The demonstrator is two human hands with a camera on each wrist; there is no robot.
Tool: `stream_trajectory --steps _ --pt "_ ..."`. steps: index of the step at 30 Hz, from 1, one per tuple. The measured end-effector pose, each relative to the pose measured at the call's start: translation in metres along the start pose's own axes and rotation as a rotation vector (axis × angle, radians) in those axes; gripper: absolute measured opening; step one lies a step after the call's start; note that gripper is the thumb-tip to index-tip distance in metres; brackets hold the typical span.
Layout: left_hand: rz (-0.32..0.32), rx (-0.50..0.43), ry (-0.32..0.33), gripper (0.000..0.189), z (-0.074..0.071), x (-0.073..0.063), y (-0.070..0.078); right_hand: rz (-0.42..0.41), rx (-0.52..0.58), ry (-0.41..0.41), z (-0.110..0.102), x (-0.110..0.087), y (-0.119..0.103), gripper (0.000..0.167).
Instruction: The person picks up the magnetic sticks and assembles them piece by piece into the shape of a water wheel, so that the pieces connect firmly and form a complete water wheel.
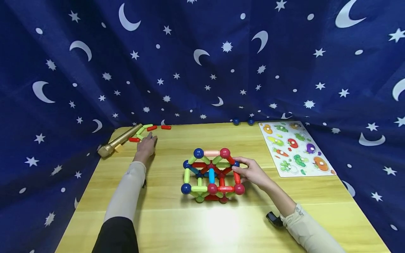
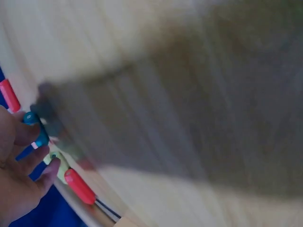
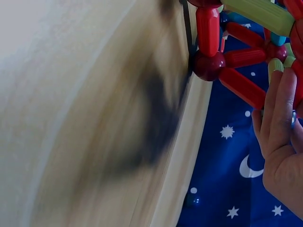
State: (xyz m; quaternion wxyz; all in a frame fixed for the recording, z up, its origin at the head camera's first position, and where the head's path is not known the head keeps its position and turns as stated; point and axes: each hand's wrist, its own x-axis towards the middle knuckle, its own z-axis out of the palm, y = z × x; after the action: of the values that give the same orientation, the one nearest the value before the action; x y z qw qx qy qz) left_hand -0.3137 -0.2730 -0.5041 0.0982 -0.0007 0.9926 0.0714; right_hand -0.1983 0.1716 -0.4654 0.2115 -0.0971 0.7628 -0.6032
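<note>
A frame of magnetic rods and balls, in red, blue and yellow-green, stands mid-table. My right hand grips its right side at a blue ball; in the right wrist view the fingers lie along the red rods. My left hand reaches to the loose rods at the far left. In the left wrist view its fingertips pinch a blue rod, partly hidden by the fingers. Beside them lie a yellow-green rod and red rods.
A gold toy microphone and a small orange block lie far left. Two dark blue balls sit at the back edge. A vegetable puzzle board lies at the right. A starry blue cloth hangs behind the table.
</note>
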Motion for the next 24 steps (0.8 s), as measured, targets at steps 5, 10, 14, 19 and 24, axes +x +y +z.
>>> stream_trajectory --steps 5,10,14,19,24 --pt "0.048 0.077 0.069 0.049 0.010 -0.001 -0.007 0.004 -0.015 -0.005 0.003 -0.001 -0.001 0.054" --pt "0.091 0.009 0.242 0.028 0.014 -0.009 -0.005 0.013 -0.056 0.016 0.003 0.000 -0.003 0.051" --pt "0.107 -0.395 0.394 0.029 -0.001 -0.047 0.032 0.015 -0.067 0.024 0.002 0.001 -0.004 0.051" --pt "0.196 -0.865 0.405 0.032 -0.021 -0.129 0.098 0.012 -0.053 0.005 0.001 0.002 -0.003 0.051" --pt "0.348 -0.899 0.239 0.030 -0.013 -0.177 0.143 0.016 -0.061 0.013 0.000 0.003 -0.002 0.051"
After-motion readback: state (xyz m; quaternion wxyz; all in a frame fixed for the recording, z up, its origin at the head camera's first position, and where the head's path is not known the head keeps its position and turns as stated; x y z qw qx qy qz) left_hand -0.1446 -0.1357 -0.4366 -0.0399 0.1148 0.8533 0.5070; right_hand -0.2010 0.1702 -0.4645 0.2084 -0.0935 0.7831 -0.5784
